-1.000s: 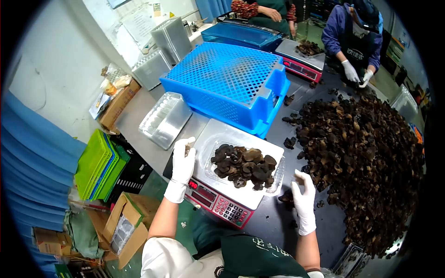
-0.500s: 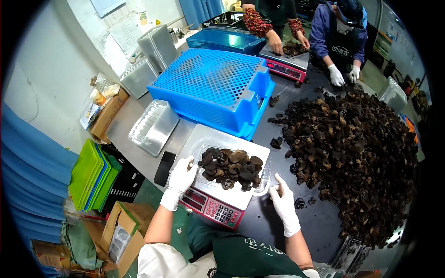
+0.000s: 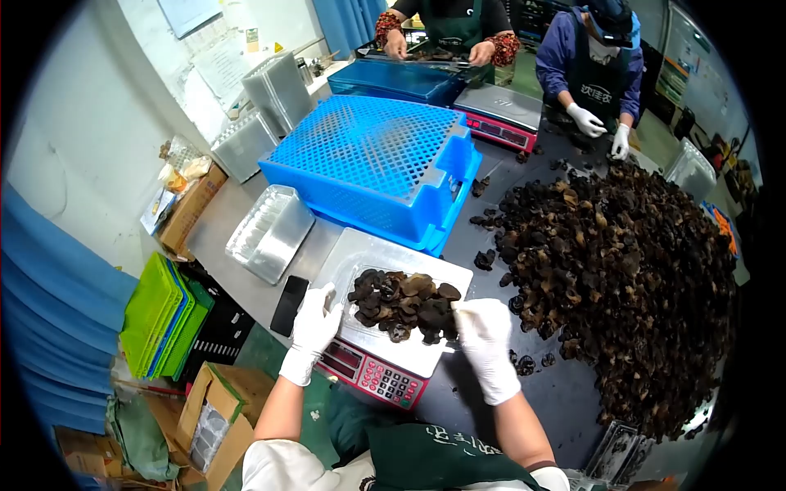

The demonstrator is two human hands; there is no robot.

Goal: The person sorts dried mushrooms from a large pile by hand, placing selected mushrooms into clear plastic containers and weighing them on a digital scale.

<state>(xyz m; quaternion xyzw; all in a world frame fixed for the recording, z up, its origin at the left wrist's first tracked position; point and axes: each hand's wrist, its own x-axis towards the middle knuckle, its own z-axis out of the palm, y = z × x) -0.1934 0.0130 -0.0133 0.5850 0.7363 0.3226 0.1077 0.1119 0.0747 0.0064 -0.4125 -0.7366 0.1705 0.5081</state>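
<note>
A clear plastic tray [image 3: 347, 314] of dark wood ear mushrooms [image 3: 403, 303] sits on the metal plate of a red digital scale [image 3: 378, 372]. My left hand [image 3: 315, 327], in a white glove, is at the tray's left edge with thumb and fingers apart. At the tray's right edge is my gloved right hand [image 3: 486, 340]; its fingers are closed together on the rim, partly hidden by the hand's back. Right of the scale a large heap of wood ears [image 3: 614, 278] covers the dark table.
Behind the scale stands an upturned blue crate [image 3: 368, 147], with stacked clear trays [image 3: 270, 231] and a phone [image 3: 289, 304] to its left. Across the table are a second scale [image 3: 497, 123] and two people, one with gloved hands [image 3: 602, 129] by the heap.
My right hand has moved up and left to the tray's right edge, its fingers closing. The person at the back has lifted a tray of wood ears off the far scale and moved it left.
</note>
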